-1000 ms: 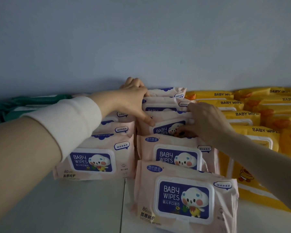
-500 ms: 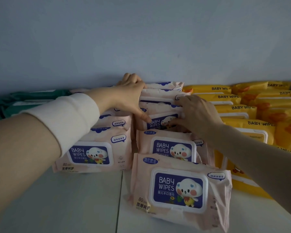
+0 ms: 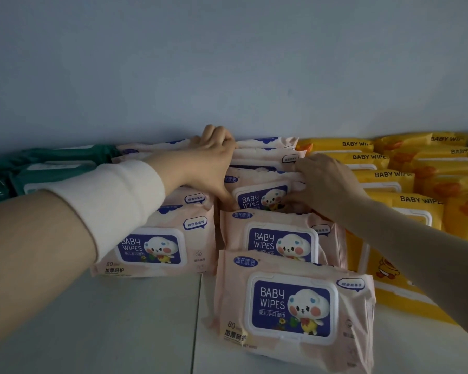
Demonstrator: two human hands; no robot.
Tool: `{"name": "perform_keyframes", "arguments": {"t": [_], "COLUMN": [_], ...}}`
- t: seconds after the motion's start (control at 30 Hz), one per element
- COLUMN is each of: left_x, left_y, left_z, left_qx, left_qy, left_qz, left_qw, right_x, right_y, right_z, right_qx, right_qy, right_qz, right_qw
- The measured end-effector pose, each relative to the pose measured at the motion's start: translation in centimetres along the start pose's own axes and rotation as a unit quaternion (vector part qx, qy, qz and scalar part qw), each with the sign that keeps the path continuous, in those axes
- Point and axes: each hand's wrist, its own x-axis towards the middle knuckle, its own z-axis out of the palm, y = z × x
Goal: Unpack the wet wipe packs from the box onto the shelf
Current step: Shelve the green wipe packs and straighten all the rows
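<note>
Your left hand [image 3: 211, 163] and right hand [image 3: 327, 182] grip the pink baby wipes pack [image 3: 260, 197], fingers [image 3: 216, 134] curled, just left of the yellow packs [image 3: 384, 182] on the shelf [image 3: 119, 319]. Push it snug and square, label forward, then release.

Reaches forward with both arms, a white cuff [image 3: 114, 201] at the left wrist, clasps the left end of the pink pack [image 3: 257, 184] with the left hand [image 3: 214, 163], fingers curled behind and thumb down, and pinches its right edge with the right hand [image 3: 327, 184].
</note>
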Motion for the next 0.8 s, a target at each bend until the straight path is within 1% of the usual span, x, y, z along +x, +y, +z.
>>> {"name": "perform_keyframes", "arguments": {"t": [0.17, 0.3, 0.37, 0.43, 0.53, 0.6, 0.7, 0.8], "left_x": [0.0, 0.3, 0.5, 0.5, 0.4, 0.3, 0.2, 0.0], "left_y": [0.0, 0.3, 0.2, 0.1, 0.0, -0.1, -0.3, -0.2], "left_z": [0.2, 0.7, 0.8, 0.6, 0.3, 0.0, -0.1, 0.3], "left_qx": [-0.010, -0.015, -0.017, -0.015, -0.006, -0.006, -0.010, -0.005], "left_qy": [0.017, 0.060, 0.074, 0.065, 0.031, 0.022, 0.033, 0.049], "left_qz": [-0.004, -0.016, -0.018, -0.016, -0.015, -0.012, -0.012, -0.015], "left_qw": [1.000, 0.998, 0.997, 0.998, 0.999, 1.000, 0.999, 0.999], "right_x": [0.0, 0.0, 0.0, -0.1, -0.1, 0.1, 0.1, 0.0], "right_y": [0.0, 0.6, 0.9, 1.0, 0.7, 0.4, 0.2, 0.1], "right_z": [-0.1, -0.8, -1.1, -0.8, 0.3, 0.5, 0.9, 1.4], "right_qx": [0.022, 0.031, 0.033, 0.025, -0.015, -0.045, -0.082, -0.115], "right_qy": [-0.002, -0.050, -0.061, -0.051, -0.008, 0.021, 0.054, 0.057], "right_qz": [0.004, -0.014, -0.016, -0.008, -0.001, -0.007, -0.019, -0.014], "right_qw": [1.000, 0.998, 0.997, 0.998, 1.000, 0.999, 0.995, 0.992]}}
